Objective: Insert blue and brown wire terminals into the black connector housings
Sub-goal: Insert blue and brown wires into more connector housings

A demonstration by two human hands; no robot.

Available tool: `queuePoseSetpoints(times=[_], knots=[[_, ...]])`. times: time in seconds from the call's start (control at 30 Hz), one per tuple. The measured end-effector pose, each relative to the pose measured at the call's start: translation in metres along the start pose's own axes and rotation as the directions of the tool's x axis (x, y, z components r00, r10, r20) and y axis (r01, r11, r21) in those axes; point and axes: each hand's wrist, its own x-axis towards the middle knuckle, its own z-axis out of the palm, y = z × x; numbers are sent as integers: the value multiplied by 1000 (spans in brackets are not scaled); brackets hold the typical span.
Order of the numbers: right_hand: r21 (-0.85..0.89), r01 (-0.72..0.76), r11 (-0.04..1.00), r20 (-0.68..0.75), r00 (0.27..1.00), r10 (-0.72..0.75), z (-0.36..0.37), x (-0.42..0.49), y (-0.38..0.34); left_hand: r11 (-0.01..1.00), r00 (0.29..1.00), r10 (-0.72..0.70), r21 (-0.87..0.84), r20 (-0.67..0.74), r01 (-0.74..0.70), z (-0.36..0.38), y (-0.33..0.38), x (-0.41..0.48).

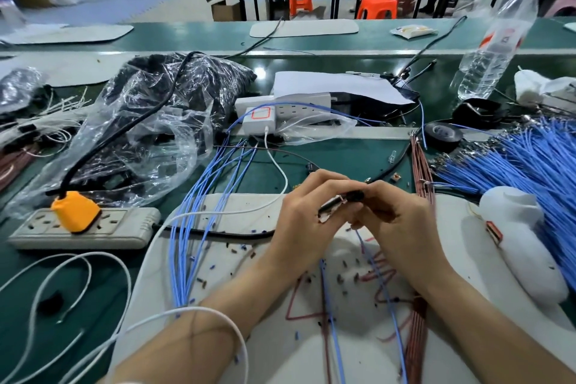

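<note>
My left hand (307,212) and my right hand (396,215) meet above the white mat (271,337), fingertips together. Between them sits a small black connector housing (353,196), pinched by my right hand's fingers. My left hand's fingers are closed on a wire end with a metal terminal (330,206) pointing at the housing. A blue wire (378,277) and a brown wire (324,315) hang down from the hands across the mat. A thick bundle of blue wires (514,162) lies at the right, with a brown wire bundle (420,165) beside it.
A grey power strip (87,227) with an orange plug lies at the left. Behind it sits a crumpled plastic bag (162,121) of black parts. Loose blue wires (199,227) run along the mat's left edge. A white padded object (520,243), black tape roll (442,132) and water bottle (495,40) stand right.
</note>
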Motion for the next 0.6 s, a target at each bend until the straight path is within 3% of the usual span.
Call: queuePoseSetpoints(times=[0.23,0.6], knots=[[-103,110,988,-50,992,-116,1,-2,0,998,999,-40,-42,-11,40,1,1,-1],[-149,73,986,-36,996,-79,3,-3,1,998,1000,-30,-62,2,30,0,4,-2]])
